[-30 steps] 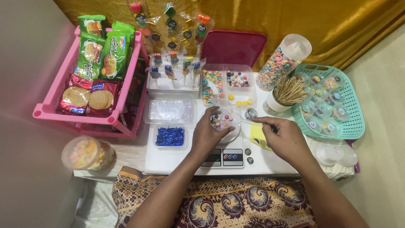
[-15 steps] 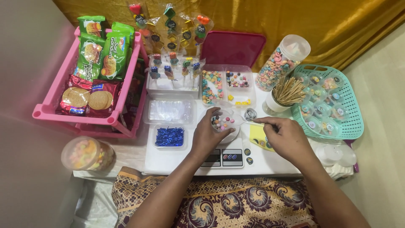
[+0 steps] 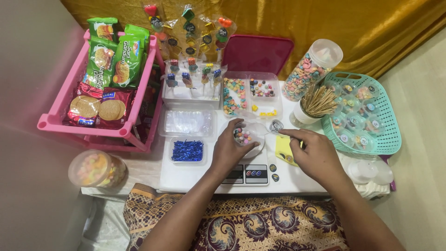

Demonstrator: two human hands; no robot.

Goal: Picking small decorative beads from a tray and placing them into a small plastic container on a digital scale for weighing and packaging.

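Little has moved: the left hand [image 3: 231, 151] still cups the sweet-filled cup [image 3: 245, 136] on the scale [image 3: 241, 174], while the right hand [image 3: 312, 151] pinches a sticker [image 3: 277, 126] beside it, not yet applied.

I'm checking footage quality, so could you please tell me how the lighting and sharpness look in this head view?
Head view: even, soft light, no hard shadows; mild glare on the clear tray; left hand and right hand sharp; the grey wall at left is a featureless blur; wide-angle bending shows at the edges.
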